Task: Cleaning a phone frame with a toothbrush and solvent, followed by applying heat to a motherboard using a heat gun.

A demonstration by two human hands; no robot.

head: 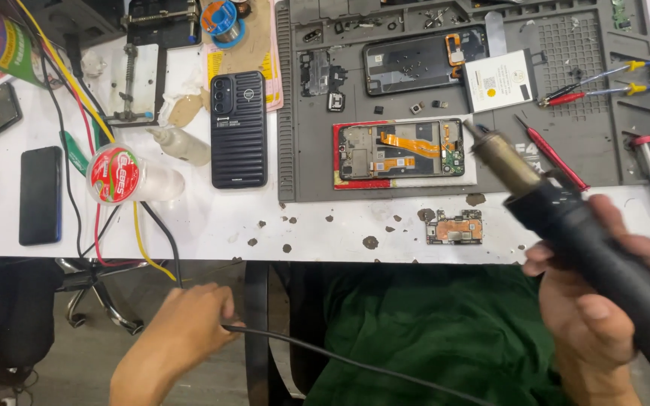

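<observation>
My right hand [592, 308] grips the black handle of a hot air gun [566, 218], whose metal nozzle points up-left toward an opened phone [400, 154] with its back off, orange flex cables showing, lying on the grey repair mat [310, 173]. My left hand [182, 331] is below the table edge, closed around the tool's black cable [340, 357]. A small circuit board [454, 227] lies on the white table just in front of the mat.
A second opened phone frame [415, 64] and a white battery [499, 81] lie farther back on the mat. A red screwdriver [551, 154], tweezers and probes sit right. A black cased phone [238, 128], glue bottle, round tub [116, 174] and other phones lie left.
</observation>
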